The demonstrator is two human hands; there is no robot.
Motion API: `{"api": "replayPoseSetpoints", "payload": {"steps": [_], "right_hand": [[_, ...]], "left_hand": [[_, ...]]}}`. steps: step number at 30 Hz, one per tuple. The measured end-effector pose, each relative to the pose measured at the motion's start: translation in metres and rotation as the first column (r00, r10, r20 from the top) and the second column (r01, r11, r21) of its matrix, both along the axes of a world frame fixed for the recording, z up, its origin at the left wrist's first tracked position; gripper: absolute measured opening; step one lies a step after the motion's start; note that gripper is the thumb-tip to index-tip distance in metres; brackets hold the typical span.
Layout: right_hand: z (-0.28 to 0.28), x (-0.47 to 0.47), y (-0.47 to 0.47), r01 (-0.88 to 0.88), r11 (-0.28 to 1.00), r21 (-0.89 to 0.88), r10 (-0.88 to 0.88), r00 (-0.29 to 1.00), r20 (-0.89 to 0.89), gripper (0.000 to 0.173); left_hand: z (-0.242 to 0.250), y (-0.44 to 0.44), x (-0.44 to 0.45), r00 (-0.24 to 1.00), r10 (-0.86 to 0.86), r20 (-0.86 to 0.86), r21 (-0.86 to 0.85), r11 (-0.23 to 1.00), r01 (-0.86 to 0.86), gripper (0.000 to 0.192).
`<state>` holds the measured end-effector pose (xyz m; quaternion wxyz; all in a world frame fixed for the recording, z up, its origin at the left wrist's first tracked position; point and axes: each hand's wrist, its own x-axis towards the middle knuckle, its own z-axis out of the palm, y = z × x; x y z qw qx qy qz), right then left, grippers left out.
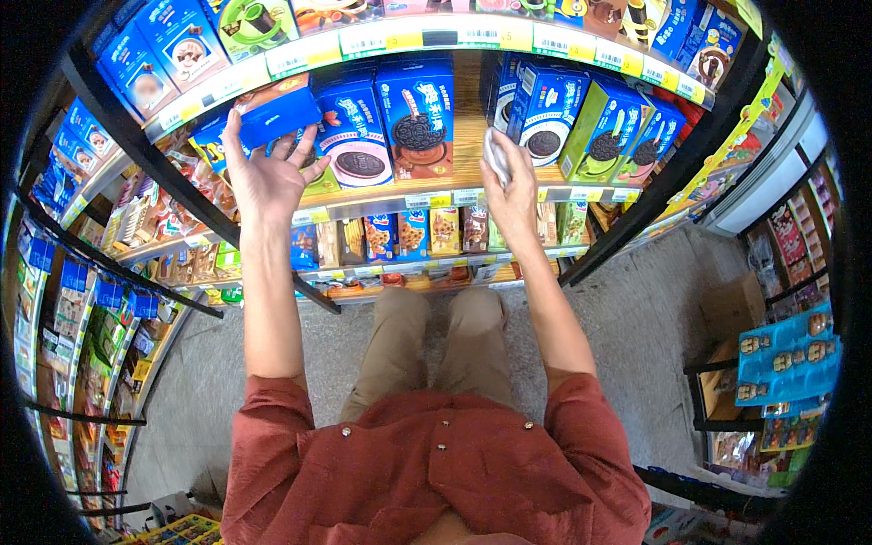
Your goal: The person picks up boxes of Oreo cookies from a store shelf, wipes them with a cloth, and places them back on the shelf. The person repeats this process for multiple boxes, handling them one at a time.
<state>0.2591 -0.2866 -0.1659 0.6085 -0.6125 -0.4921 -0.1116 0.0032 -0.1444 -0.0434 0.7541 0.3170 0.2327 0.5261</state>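
Note:
My left hand (269, 180) is turned palm up, with a tilted blue cookie box (283, 122) held between the thumb and spread fingers. Behind and below that box, other cookie boxes are partly hidden. To its right, a blue-and-pink Oreo box (354, 133) and a blue-and-brown Oreo box (414, 116) stand upright on the wooden shelf (470, 116). My right hand (514, 187) grips a folded pale grey cloth (497, 158) by the shelf's front, just left of a blue-and-white Oreo box (548, 112). Bare wood shows between the two groups of boxes.
An upper shelf edge with price tags (422, 37) overhangs the boxes. Below, small cookie packs (412, 234) line a lower shelf. Black metal uprights (647, 170) frame the unit. A blue tray of packaged goods (787, 354) stands at right, and more stocked shelves (75, 340) curve along the left.

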Motion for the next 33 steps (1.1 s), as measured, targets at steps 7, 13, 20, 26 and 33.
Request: {"api": "replayPoseSetpoints", "payload": {"steps": [7, 13, 20, 26, 33], "right_hand": [[-0.017, -0.014, -0.034, -0.037, 0.999, -0.007, 0.036, 0.990, -0.135, 0.041], [-0.043, -0.005, -0.054, -0.019, 0.999, 0.037, 0.026, 0.984, -0.176, 0.040], [-0.017, -0.045, -0.090, 0.025, 0.985, 0.168, 0.030, 0.947, -0.320, 0.043], [0.000, -0.155, -0.117, -0.165, 0.985, 0.047, 0.093, 0.743, 0.662, 0.045], [-0.041, -0.156, -0.124, 0.027, 0.966, -0.258, 0.144, 0.772, 0.619, 0.032]], "left_hand": [[0.004, 0.028, -0.012, 0.991, -0.036, -0.132, 0.087, 0.995, 0.048, 0.069], [-0.021, 0.005, -0.045, 0.975, -0.221, -0.013, 0.091, 0.971, 0.221, 0.047], [-0.109, -0.083, -0.067, 0.931, -0.366, 0.010, 0.277, 0.895, 0.349, 0.062], [-0.192, -0.166, -0.068, 0.878, -0.449, -0.165, 0.052, 0.885, 0.462, 0.082], [-0.232, -0.185, -0.094, 0.592, -0.686, -0.422, -0.049, 0.670, 0.741, 0.071]]}}
